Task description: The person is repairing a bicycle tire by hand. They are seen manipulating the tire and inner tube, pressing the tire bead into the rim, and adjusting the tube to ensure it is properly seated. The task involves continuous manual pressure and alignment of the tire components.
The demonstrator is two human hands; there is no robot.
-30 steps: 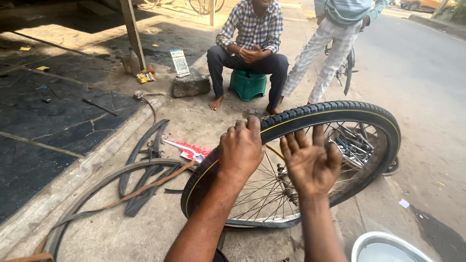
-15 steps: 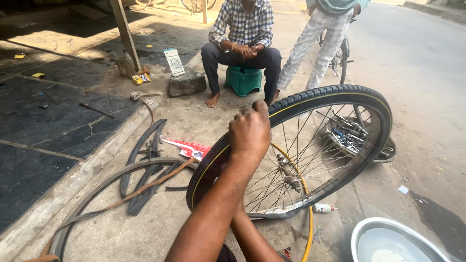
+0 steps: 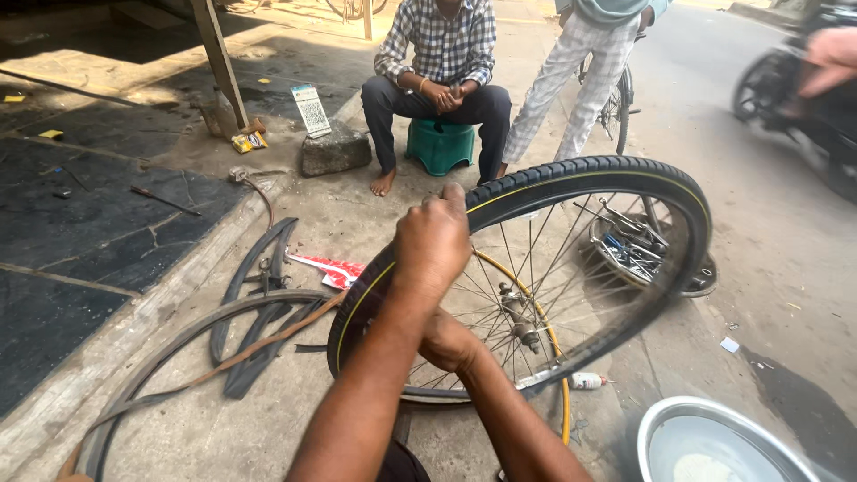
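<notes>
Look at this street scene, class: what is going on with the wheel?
A person holds a bicycle wheel upright on the pavement. The left hand grips the tyre at the top edge, while the right hand is lower, behind the left forearm, by the rim. Loose rubber tubes lie on the ground to the left, a metal bowl nearby. A seated person watches.

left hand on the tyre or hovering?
Touching. The head view shows the left hand gripping the top of the black tyre, fingers curled over its edge.

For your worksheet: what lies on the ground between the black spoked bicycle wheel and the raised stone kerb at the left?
In the head view, loose black rubber tubes and a red-and-white packet lie there.
</notes>
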